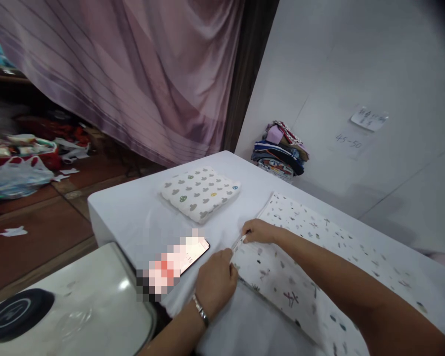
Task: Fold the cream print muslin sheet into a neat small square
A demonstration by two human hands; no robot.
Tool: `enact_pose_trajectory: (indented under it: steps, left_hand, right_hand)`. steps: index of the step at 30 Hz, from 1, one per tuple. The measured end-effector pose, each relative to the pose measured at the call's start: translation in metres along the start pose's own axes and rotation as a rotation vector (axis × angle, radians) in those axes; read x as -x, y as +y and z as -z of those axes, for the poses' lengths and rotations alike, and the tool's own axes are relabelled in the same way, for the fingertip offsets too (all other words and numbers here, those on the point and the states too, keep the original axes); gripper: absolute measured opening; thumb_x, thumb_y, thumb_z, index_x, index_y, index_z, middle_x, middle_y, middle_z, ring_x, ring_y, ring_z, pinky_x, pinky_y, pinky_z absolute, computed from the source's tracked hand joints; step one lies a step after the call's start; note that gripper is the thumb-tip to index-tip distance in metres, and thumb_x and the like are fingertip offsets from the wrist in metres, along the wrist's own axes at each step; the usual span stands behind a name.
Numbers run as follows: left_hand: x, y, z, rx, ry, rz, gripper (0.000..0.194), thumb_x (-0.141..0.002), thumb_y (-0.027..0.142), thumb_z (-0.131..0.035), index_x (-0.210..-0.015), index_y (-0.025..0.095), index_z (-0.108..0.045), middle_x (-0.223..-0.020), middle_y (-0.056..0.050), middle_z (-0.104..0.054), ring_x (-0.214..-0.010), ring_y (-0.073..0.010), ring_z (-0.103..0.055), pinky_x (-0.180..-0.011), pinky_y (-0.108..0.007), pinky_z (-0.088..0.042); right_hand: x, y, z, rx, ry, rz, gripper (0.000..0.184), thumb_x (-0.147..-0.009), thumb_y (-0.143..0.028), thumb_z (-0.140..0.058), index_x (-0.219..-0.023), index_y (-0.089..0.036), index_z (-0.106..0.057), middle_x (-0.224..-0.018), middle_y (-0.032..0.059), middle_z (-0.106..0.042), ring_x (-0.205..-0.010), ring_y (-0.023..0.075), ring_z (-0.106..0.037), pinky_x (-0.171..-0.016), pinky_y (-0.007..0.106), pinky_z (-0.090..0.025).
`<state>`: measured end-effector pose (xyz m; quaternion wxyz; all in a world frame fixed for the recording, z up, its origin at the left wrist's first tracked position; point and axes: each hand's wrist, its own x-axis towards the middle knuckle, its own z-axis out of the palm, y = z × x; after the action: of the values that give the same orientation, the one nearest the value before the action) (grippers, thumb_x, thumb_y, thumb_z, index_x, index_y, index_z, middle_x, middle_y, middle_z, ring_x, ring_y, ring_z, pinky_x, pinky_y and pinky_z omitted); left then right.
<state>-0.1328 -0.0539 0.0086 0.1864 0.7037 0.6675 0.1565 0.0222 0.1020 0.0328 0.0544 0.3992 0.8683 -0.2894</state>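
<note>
A white cloth (pixel 278 291) with small printed figures lies partly folded over the right side of the white-covered table. My left hand (pixel 215 278), with a silver bracelet at the wrist, grips the near corner of its folded edge. A little farther along that edge my right hand (pixel 260 231) pinches the fabric, its forearm crossing above the cloth. Left of my left hand rests a lit phone (pixel 195 254), its screen partly blurred out. Beyond the phone sits a neatly folded cloth (pixel 202 193) with grey cloud-like shapes, apart from both hands.
The white table (pixel 129 200) ends at a rounded far-left corner. At lower left stands a pale machine top (pixel 96 301) with a black round knob (pixel 17 314). A clothes stack (pixel 280 151) sits by the wall; a pink curtain (pixel 152 74) hangs behind. Bags (pixel 20 175) lie on the floor.
</note>
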Motion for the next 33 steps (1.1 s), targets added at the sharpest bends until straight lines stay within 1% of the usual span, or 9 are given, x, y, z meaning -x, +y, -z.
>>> enact_pose_trajectory:
  steps: [4,7,10,14,18,22,27,30,33]
  left_hand:
    - [-0.007,0.006,0.006,-0.094,0.071,-0.072,0.021,-0.082,0.024,-0.037,-0.097,0.020,-0.051,-0.095,-0.006,-0.055,-0.089,-0.0205,-0.051,-0.073,-0.031,-0.037]
    - [-0.028,0.014,0.006,-0.109,0.109,-0.104,0.027,-0.083,0.033,-0.038,-0.102,0.018,-0.050,-0.097,-0.008,-0.056,-0.092,-0.0223,-0.052,-0.074,-0.033,-0.038]
    - [-0.055,0.023,0.001,-0.075,0.052,-0.086,0.031,-0.082,0.035,-0.041,-0.104,0.017,-0.051,-0.099,-0.009,-0.059,-0.093,-0.0234,-0.054,-0.071,-0.032,-0.040]
    - [-0.077,0.027,-0.009,-0.035,-0.046,0.031,0.032,-0.083,0.041,-0.038,-0.093,0.018,-0.057,-0.092,-0.009,-0.063,-0.085,-0.0228,-0.059,-0.066,-0.031,-0.040]
    - [-0.076,0.024,-0.017,-0.045,0.016,0.045,0.028,-0.082,0.043,-0.040,-0.087,0.020,-0.057,-0.089,-0.006,-0.064,-0.083,-0.0211,-0.059,-0.064,-0.029,-0.039]
    - [-0.068,0.023,-0.021,-0.093,0.091,-0.004,0.022,-0.082,0.039,-0.043,-0.085,0.020,-0.055,-0.087,-0.005,-0.063,-0.083,-0.0202,-0.058,-0.066,-0.029,-0.039]
    - [-0.067,0.025,-0.021,-0.147,0.068,-0.036,0.021,-0.082,0.038,-0.044,-0.086,0.019,-0.053,-0.085,-0.005,-0.063,-0.085,-0.0205,-0.058,-0.069,-0.030,-0.039]
    - [-0.068,0.025,-0.020,-0.153,0.019,-0.034,0.022,-0.084,0.039,-0.041,-0.089,0.020,-0.052,-0.085,-0.004,-0.063,-0.084,-0.0203,-0.059,-0.068,-0.030,-0.039]
    - [-0.069,0.025,-0.020,-0.147,-0.012,-0.031,0.023,-0.085,0.040,-0.040,-0.091,0.020,-0.051,-0.086,-0.004,-0.064,-0.083,-0.0202,-0.060,-0.067,-0.030,-0.039]
  right_hand:
    - [0.002,0.002,-0.002,-0.030,0.022,0.007,0.013,-0.064,-0.022,-0.066,-0.077,-0.018,-0.067,-0.078,0.0000,-0.064,-0.075,0.0154,-0.057,-0.065,0.022,-0.041]
    - [0.001,0.006,-0.004,-0.051,0.048,0.029,0.013,-0.063,-0.021,-0.067,-0.076,-0.018,-0.067,-0.077,-0.0008,-0.065,-0.073,0.0145,-0.057,-0.065,0.022,-0.041]
    - [-0.001,0.009,-0.006,-0.068,0.076,0.030,0.014,-0.062,-0.018,-0.067,-0.076,-0.018,-0.067,-0.076,-0.0017,-0.065,-0.071,0.0134,-0.057,-0.065,0.021,-0.041]
    - [0.000,0.012,-0.006,-0.099,0.115,0.016,0.014,-0.061,-0.014,-0.066,-0.075,-0.018,-0.067,-0.073,-0.0020,-0.065,-0.070,0.0129,-0.057,-0.064,0.021,-0.042]
    - [0.004,0.019,-0.004,-0.156,0.104,0.071,0.015,-0.064,-0.015,-0.065,-0.078,-0.018,-0.068,-0.074,-0.0018,-0.065,-0.071,0.0137,-0.058,-0.065,0.022,-0.044]
    - [0.008,0.040,0.005,-0.070,0.122,0.120,0.026,-0.062,-0.017,-0.068,-0.088,-0.021,-0.068,-0.089,0.0007,-0.066,-0.084,0.0179,-0.059,-0.075,0.028,-0.046]
    - [0.010,0.079,0.023,0.106,0.416,0.103,0.035,-0.067,-0.012,-0.062,-0.101,-0.020,-0.064,-0.120,0.0083,-0.054,-0.116,0.0231,-0.044,-0.096,0.038,-0.036]
    - [0.009,0.098,0.029,0.157,0.499,0.001,0.030,-0.072,-0.007,-0.052,-0.097,-0.018,-0.064,-0.113,0.0092,-0.059,-0.108,0.0219,-0.050,-0.093,0.038,-0.039]
    - [0.006,0.106,0.029,0.165,0.467,0.003,0.023,-0.073,-0.010,-0.053,-0.090,-0.019,-0.065,-0.101,0.0072,-0.063,-0.098,0.0205,-0.054,-0.088,0.036,-0.042]
